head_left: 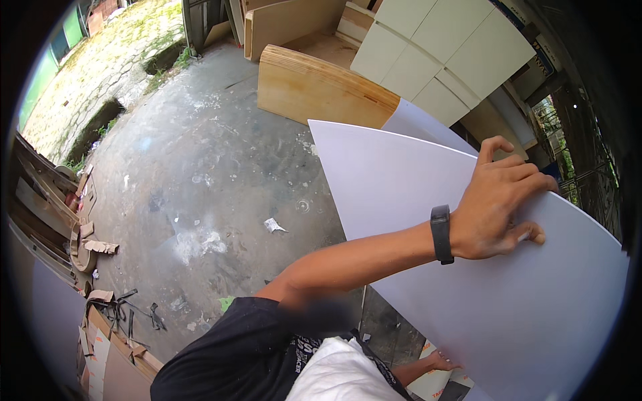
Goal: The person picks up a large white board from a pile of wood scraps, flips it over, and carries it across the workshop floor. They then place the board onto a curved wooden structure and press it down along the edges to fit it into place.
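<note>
A large, smooth, pale white panel stands tilted on the right side of the head view. My left hand, with a black band on its wrist, reaches across and grips the panel's upper edge. Its fingers hook over the far side while the thumb rests against the near face. Lower down, my right hand is at the panel's bottom left edge, seen small and partly hidden. Its fingers appear closed around that edge.
Behind the panel lie a thick wooden board and a white cabinet front. Wood offcuts and torn cardboard line the left side. A crumpled white scrap lies on the stained concrete floor. Printed sheets sit below my right hand.
</note>
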Demonstrator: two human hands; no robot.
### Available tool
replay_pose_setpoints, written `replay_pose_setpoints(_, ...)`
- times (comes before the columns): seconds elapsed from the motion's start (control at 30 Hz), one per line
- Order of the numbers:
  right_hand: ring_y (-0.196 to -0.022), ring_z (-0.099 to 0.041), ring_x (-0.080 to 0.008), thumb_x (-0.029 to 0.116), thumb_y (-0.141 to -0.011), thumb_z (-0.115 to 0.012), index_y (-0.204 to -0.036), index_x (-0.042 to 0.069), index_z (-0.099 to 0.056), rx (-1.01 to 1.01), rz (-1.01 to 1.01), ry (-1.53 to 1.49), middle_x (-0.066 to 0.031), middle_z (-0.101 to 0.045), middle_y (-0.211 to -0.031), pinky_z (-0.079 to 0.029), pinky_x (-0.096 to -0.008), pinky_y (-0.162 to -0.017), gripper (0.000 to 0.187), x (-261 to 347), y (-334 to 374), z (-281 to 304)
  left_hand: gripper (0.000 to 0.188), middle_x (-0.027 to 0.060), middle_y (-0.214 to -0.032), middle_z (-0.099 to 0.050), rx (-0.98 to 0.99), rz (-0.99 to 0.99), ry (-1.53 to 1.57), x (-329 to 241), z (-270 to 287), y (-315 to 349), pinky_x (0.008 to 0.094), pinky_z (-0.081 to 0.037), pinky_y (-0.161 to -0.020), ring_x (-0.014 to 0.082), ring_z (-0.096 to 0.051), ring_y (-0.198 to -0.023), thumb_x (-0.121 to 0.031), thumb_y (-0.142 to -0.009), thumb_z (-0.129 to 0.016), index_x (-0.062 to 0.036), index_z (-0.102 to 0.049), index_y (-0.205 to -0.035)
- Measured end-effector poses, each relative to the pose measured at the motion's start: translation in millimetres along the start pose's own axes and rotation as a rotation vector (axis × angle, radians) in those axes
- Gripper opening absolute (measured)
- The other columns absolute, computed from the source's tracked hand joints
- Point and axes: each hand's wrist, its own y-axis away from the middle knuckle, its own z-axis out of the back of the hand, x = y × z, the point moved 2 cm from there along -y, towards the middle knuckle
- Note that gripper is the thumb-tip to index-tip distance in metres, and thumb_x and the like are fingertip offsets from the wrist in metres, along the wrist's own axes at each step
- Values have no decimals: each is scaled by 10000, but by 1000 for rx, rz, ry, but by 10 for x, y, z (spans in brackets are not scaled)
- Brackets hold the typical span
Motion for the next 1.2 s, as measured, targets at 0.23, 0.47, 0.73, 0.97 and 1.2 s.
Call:
replay_pose_setpoints(0.23, -1384, -452, -352, 462, -993, -634, -1462, 8, -468, 11, -316, 4, -181, -428, -1531, -420, -554, -1106, 674, -2421, 1076, -963, 560, 43, -815, -639, 95, -160, -86, 1272, 365, -793, 561, -309, -1055, 254, -604, -876, -297, -567, -898, -59, -709, -1038)
replay_pose_setpoints(0.47, -1367, -471, -356, 432, -987, -649, -1415, -10, -511, 125, -663, 158, -186, -455, -1505, -432, -539, -1094, 631, -4825, 2153, -2165, 495, 41, -820, -653, 195, -295, -300, 2746, 724, -1822, 522, -336, -1062, 233, -618, -880, -310, -597, -895, -54, -712, -978)
replay_pose_setpoints(0.73, -1348, -494, -360, 397, -980, -666, -1361, -31, -562, 178, -900, 287, -191, -485, -1476, -446, -522, -1080, 583, -6869, 3563, -3025, 413, 23, -838, -669, 372, -234, -468, 4092, 1625, -2582, 403, -380, -891, 209, -613, -836, -293, -641, -887, -71, -673, -915)
replay_pose_setpoints(0.97, -1332, -513, -363, 367, -973, -681, -1313, -49, -606, -47, -838, 402, -195, -511, -1450, -459, -508, -1068, 543, -7930, 4101, -2944, 349, -4, -726, -620, 437, -51, -585, 5134, 2921, -2621, 389, -349, -801, 211, -580, -700, -282, -658, -909, -128, -675, -868)
replay_pose_setpoints(1.2, -1194, -575, -315, 176, -968, -599, -1352, 7, -591, -19, 205, 724, -197, -541, -1353, -438, -459, -1028, 419, -7434, 3697, -3719, 350, -26, -755, -695, 609, 86, -857, 5690, 3890, -2624, 380, -343, -798, 213, -549, -689, -264, -629, -941, -118, -670, -794)
